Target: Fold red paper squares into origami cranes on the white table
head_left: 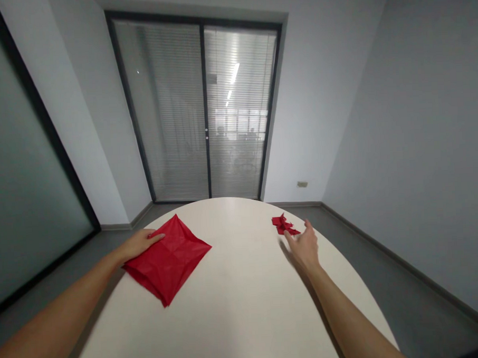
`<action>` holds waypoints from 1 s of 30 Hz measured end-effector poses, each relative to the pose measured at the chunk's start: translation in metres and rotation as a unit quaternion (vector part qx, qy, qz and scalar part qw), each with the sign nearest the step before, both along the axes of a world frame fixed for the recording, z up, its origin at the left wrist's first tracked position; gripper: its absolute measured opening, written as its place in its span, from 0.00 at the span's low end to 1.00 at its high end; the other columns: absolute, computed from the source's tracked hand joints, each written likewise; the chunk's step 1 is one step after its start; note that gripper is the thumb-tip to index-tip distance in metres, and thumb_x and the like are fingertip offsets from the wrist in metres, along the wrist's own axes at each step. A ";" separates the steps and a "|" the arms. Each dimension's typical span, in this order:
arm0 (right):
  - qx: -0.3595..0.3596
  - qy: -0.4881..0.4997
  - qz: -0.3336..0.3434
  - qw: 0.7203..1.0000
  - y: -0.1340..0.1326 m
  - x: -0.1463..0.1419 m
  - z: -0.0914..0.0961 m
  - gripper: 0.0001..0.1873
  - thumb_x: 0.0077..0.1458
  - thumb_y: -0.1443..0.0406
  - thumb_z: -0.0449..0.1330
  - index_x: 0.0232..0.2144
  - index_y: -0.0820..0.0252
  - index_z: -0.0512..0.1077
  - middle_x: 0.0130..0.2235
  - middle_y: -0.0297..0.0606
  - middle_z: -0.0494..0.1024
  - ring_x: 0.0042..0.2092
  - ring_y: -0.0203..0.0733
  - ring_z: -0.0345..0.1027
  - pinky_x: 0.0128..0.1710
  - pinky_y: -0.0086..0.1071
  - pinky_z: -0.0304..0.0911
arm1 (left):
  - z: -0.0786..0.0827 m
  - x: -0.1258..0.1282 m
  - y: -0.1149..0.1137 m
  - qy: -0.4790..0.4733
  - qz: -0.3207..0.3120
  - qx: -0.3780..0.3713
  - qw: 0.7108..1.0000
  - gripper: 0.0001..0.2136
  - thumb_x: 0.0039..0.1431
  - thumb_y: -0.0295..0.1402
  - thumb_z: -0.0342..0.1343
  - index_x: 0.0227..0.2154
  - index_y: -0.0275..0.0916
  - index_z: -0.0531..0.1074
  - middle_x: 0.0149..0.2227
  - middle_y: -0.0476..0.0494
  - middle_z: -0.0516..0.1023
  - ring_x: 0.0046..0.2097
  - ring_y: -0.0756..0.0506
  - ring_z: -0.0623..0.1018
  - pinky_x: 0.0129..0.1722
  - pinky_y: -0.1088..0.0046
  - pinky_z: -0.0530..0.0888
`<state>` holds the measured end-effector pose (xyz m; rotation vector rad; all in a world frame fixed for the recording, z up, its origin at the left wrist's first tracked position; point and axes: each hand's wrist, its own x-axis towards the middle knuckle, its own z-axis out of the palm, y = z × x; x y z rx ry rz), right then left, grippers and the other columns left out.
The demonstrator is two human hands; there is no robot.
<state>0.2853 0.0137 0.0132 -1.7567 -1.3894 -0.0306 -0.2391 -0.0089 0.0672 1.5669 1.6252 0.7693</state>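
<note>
A stack of red square paper sheets [169, 258] lies on the left part of the round white table [244, 305]. My left hand [141, 243] rests flat on the stack's left corner, fingers stretched out. A small folded red paper figure [282, 224] sits near the table's far right edge. My right hand [303, 245] is just behind it, fingers extended and apart, with the fingertips at or almost at the figure. It holds nothing.
Beyond the table is a grey floor and a glass sliding door with blinds [204, 112]. A dark-framed glass wall [20, 172] runs along the left, a plain wall on the right.
</note>
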 end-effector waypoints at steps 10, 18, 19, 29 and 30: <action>-0.177 -0.108 -0.004 0.978 0.007 0.009 -0.006 0.23 0.62 0.57 0.54 0.55 0.61 0.74 0.48 0.52 0.79 0.50 0.56 0.74 0.47 0.41 0.66 | -0.006 -0.010 0.013 0.349 0.031 0.082 0.933 0.33 0.51 0.55 0.54 0.54 0.37 0.73 0.44 0.33 0.83 0.46 0.31 0.80 0.44 0.62 0.73; -0.181 -0.123 -0.002 0.976 0.005 0.012 -0.009 0.15 0.61 0.61 0.57 0.42 0.61 0.80 0.48 0.50 0.80 0.49 0.54 0.74 0.45 0.38 0.65 | -0.013 0.123 -0.013 0.236 0.011 0.192 0.953 0.23 0.61 0.44 0.50 0.53 0.34 0.71 0.55 0.29 0.76 0.57 0.34 0.75 0.56 0.60 0.68; -0.176 -0.124 0.001 0.977 0.004 0.010 -0.008 0.15 0.61 0.61 0.56 0.41 0.61 0.80 0.47 0.49 0.80 0.48 0.53 0.74 0.45 0.38 0.65 | -0.019 0.147 -0.019 0.185 0.002 0.170 0.968 0.23 0.62 0.44 0.50 0.53 0.34 0.71 0.53 0.30 0.78 0.53 0.35 0.78 0.53 0.61 0.70; 0.029 -0.079 0.261 0.962 -0.038 -0.079 0.015 0.07 0.59 0.65 0.57 0.36 0.58 0.75 0.38 0.41 0.81 0.42 0.49 0.74 0.48 0.42 0.65 | -0.075 0.258 -0.040 -0.196 0.009 0.175 0.965 0.25 0.60 0.41 0.58 0.58 0.38 0.64 0.56 0.31 0.75 0.43 0.43 0.80 0.46 0.64 0.73; 0.047 -0.078 0.285 0.954 -0.044 -0.090 0.016 0.06 0.58 0.67 0.57 0.36 0.58 0.75 0.39 0.41 0.81 0.43 0.49 0.73 0.48 0.43 0.65 | -0.075 0.256 -0.038 -0.226 0.008 0.183 0.957 0.24 0.61 0.42 0.58 0.58 0.39 0.65 0.56 0.32 0.75 0.44 0.44 0.80 0.46 0.65 0.73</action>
